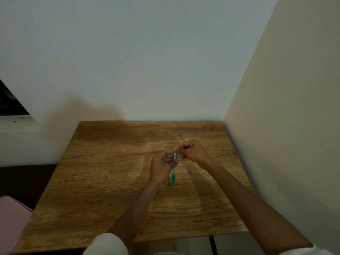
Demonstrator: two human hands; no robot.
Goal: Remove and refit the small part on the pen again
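Observation:
A slim teal and clear pen (173,173) is held upright above the wooden table (110,181), its teal end pointing down. My left hand (161,167) grips the pen's upper half with curled fingers. My right hand (190,150) is curled at the pen's top end, its fingertips pinching there; whether it holds a small part of the pen is too small to tell. Both hands hover over the middle of the table, close together.
The table stands in a corner, with a white wall behind and a cream wall (285,126) along its right edge. A pink object (11,223) lies at the lower left, beside a dark surface. A dark window opening (11,102) is at the far left.

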